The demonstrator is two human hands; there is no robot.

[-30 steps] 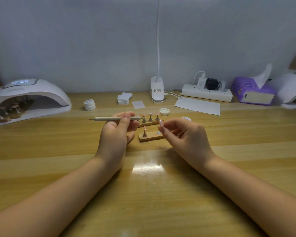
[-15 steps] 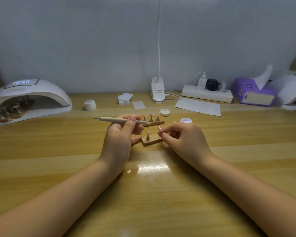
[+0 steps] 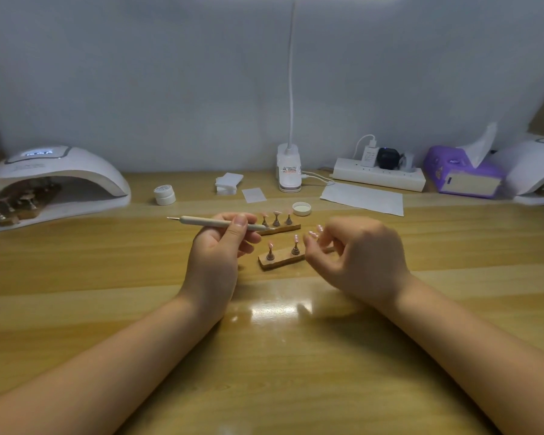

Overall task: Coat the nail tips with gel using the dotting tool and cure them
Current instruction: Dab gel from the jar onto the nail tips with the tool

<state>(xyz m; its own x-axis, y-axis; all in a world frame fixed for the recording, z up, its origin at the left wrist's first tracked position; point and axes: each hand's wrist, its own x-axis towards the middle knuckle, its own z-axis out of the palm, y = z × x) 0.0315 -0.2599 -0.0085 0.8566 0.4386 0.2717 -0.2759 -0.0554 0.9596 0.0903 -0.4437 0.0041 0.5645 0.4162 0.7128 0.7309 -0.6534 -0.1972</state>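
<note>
Wooden table (image 3: 107, 309), grey wall; left hand (image 3: 215, 249) grips dotting tool (image 3: 214, 221), right hand (image 3: 355, 255) loosely curled, empty.

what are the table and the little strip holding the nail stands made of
Table: looks like wood or a wood-look laminate, with grain bands and a glossy finish that mirrors the lamp. Strip: seems to be bare, matte wood, brown with a rough edge.

Legible markings: none you can read with certainty.
You will find a lit display on top of the nail curing lamp (image 3: 44, 171), a printed label with red marking on the desk lamp base (image 3: 289, 171), and print on the small white jar (image 3: 164, 194); all are too blurred to read.
</note>
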